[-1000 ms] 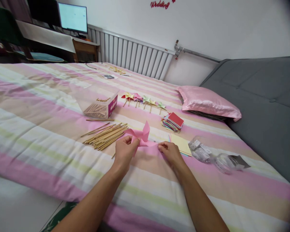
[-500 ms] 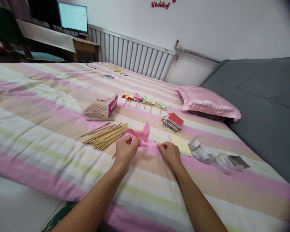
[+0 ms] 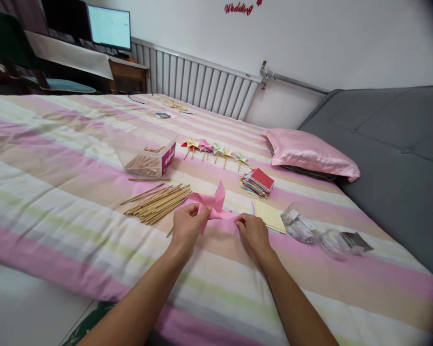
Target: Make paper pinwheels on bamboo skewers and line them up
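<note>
A pink paper pinwheel (image 3: 214, 203) is pinched at its middle between the thumb and fingers of my left hand (image 3: 186, 228). Its blades curl up and out to the right. My right hand (image 3: 254, 231) has thumb and forefinger pressed together at the tip of the right-hand blade. Left of my left hand lies a bundle of thin wooden sticks (image 3: 159, 203), with one stick end showing just beneath that hand. Close by my right hand is a small stack of pale yellow paper squares (image 3: 270, 216), other colours showing under its edge.
Several finished pinwheels (image 3: 216, 150) lie farther back. A clear tub (image 3: 144, 161) holds short sticks. A stack of coloured cards (image 3: 261, 180), clear plastic packs (image 3: 303, 228) and a pink pillow (image 3: 310, 153) sit to the right on the striped bed (image 3: 223, 288).
Almost nothing differs. Both hands keep their grip on the pink pinwheel, with only a very slight shift of the right hand's fingers.
</note>
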Tool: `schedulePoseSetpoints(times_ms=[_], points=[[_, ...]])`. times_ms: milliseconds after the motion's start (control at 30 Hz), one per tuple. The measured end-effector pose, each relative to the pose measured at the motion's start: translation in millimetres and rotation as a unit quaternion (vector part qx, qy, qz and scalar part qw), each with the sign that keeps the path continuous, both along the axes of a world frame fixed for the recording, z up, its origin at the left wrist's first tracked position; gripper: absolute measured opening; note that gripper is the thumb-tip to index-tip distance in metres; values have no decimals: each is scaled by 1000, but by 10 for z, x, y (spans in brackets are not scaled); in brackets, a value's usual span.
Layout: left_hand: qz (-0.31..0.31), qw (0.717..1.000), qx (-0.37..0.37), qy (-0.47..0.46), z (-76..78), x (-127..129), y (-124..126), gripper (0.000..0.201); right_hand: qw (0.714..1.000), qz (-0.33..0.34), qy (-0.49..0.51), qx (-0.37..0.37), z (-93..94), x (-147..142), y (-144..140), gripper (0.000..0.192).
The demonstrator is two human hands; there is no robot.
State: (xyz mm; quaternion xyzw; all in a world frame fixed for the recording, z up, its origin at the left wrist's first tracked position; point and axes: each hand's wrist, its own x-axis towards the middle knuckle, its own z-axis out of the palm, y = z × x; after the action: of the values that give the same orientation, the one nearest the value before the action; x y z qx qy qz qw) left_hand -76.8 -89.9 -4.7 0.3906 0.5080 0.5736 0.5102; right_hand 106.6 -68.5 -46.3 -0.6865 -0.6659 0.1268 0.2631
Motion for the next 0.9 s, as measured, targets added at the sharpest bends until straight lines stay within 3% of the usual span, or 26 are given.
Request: schedulePoseSetpoints(times_ms=[200,267,333,433,567,767,900], points=[[-9,1000,-7,-4,-6,19,-7,19,991,12,111,69,229,-18,-69,19],[-12,1000,-1,-1,-18,41,-16,23,958,25,257,128,374,-88,-198,17],[-18,1000,11,2,-31,71,-33,27,935,57,319,144,512,-190,-371,14],[-33,999,23,-4,-36,121,-70,29,936,105,308,135,620,-348,-586,8],[-60,997,17,-46,-9,157,-116,26,941,137,259,171,562,-454,-617,5],[-119,983,-16,-141,21,127,-149,18,947,103,230,200,468,-446,-514,7],[-139,978,-30,-154,19,106,-135,19,954,65,234,177,474,-434,-521,7]])
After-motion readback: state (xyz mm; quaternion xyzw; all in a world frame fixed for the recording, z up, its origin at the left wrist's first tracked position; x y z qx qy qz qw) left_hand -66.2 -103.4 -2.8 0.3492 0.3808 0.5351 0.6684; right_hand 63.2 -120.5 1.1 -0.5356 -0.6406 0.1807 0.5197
